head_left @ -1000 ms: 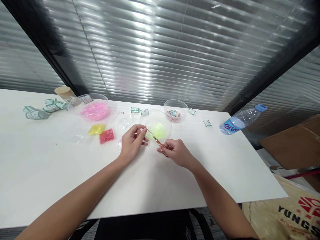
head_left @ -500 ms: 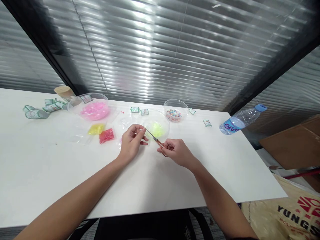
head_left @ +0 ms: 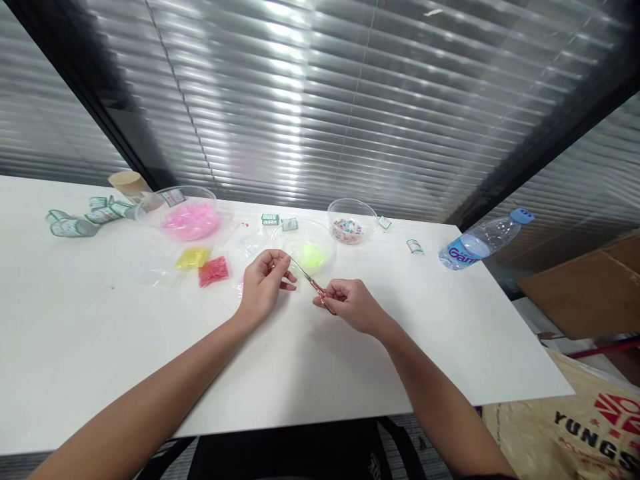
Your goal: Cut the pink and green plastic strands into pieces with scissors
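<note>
My right hand (head_left: 353,301) is closed around the copper-coloured handles of a small pair of scissors (head_left: 318,289). Their narrow blades point up and left, and the tips end at the fingers of my left hand (head_left: 265,280). That hand pinches thumb against forefinger there; what lies in the pinch is too small to make out. Just behind the blades stands a clear round bowl (head_left: 327,241) holding bright yellow-green material (head_left: 310,255). Left of my left hand lie a red packet (head_left: 213,272) and a yellow packet (head_left: 193,258).
A larger clear bowl (head_left: 145,217) with pink contents stands back left, beside crumpled green-and-white wrappers (head_left: 75,227). Another clear bowl (head_left: 369,230) holds multicoloured beads. A water bottle (head_left: 480,240) lies tilted at right. The white table (head_left: 320,380) ends at blinds behind.
The bowl with the yellow-green material has shifted slightly left. Both hands and the scissors have barely moved.
</note>
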### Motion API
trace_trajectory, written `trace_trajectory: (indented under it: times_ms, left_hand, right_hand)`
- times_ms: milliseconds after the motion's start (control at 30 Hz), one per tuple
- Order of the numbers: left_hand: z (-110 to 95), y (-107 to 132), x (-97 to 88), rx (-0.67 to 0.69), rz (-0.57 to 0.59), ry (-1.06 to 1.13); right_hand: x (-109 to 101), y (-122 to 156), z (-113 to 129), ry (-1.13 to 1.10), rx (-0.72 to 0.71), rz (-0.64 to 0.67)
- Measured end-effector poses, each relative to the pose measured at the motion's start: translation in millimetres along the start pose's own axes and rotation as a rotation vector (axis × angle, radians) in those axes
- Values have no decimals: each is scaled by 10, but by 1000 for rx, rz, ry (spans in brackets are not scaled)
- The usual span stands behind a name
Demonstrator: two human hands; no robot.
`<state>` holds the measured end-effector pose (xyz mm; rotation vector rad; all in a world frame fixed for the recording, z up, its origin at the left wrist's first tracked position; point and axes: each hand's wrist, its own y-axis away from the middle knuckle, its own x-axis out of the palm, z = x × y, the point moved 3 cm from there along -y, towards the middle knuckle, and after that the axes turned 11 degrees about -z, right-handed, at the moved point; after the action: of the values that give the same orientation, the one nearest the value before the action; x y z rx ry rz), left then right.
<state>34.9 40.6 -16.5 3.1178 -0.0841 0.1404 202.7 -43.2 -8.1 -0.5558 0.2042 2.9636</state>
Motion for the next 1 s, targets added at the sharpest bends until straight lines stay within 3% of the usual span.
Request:
trace_trajectory:
  times_ms: [500,1000]
  left_hand:
    - [13,-1,9,44,20,-75]
    - [19,9,29,81,95,-143]
  right_hand:
    - [-18,-7,-14,70,12,-46]
    - [-1,-71,-93,-135,90,43]
